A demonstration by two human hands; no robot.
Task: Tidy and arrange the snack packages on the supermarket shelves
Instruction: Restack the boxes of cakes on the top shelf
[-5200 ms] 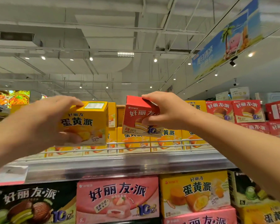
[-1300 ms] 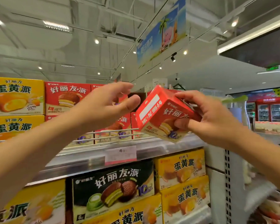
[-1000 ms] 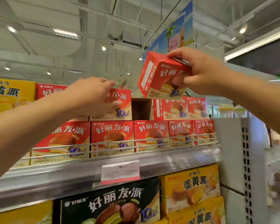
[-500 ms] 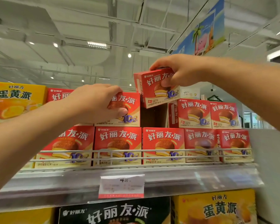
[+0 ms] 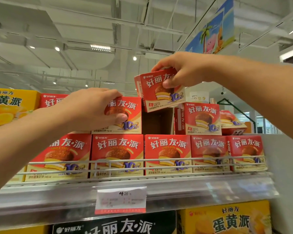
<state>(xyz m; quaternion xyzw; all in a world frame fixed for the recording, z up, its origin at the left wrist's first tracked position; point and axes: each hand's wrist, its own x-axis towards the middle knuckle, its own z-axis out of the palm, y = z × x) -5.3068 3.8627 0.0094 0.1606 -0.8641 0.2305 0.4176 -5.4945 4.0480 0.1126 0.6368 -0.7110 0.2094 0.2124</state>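
right fingers [image 5: 167, 84] pinch a red box [image 5: 159, 92], tilted, in the air over a gap [image 5: 156, 121] in the top row | left fingers [image 5: 120, 118] curl round a second box [image 5: 125, 115] beside the gap | shelf [image 5: 210, 188] below

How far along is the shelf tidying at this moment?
Done: the bottom row of red boxes fronts the rail. In hand: the right hand grips a tilted red box above the gap in the upper row; the left hand holds the neighbouring box. Left: seating it squarely.
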